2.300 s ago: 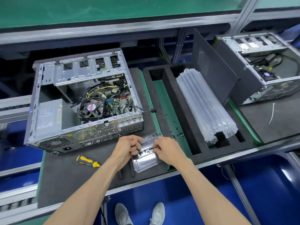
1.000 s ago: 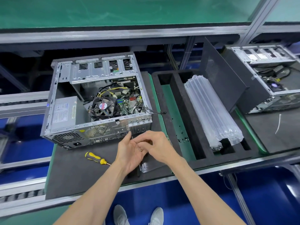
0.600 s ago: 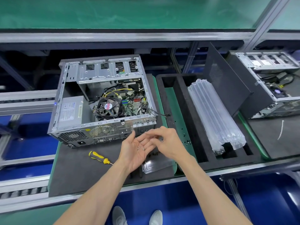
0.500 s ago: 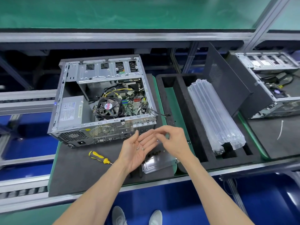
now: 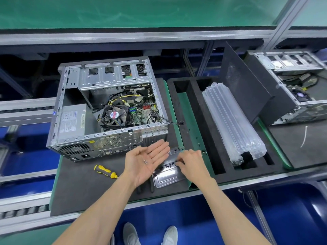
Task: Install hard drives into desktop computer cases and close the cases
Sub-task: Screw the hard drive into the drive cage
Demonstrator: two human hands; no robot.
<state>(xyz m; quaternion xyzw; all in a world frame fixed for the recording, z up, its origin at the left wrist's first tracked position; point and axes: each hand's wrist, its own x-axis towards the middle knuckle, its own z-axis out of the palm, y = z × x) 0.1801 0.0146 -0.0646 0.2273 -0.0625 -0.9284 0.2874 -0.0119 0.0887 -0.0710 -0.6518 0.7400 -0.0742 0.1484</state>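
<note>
I see my left hand (image 5: pixel 147 160) held palm up with fingers straight, just in front of the open computer case (image 5: pixel 108 110); a few small screws (image 5: pixel 146 161) rest on the palm. My right hand (image 5: pixel 192 160) lies palm down with fingers curled, the tips touching the metal hard drive (image 5: pixel 167 171); I cannot tell whether they pinch anything. The hard drive lies flat on the dark tabletop (image 5: pixel 79 188), near its front edge, outside the case and just right of the left hand. A yellow screwdriver (image 5: pixel 105 171) lies on the tabletop, left of the hands. To the right, a black foam tray (image 5: pixel 200 121) holds a clear air cushion (image 5: pixel 233 124). A second open case (image 5: pixel 293 85) stands at far right.
</note>
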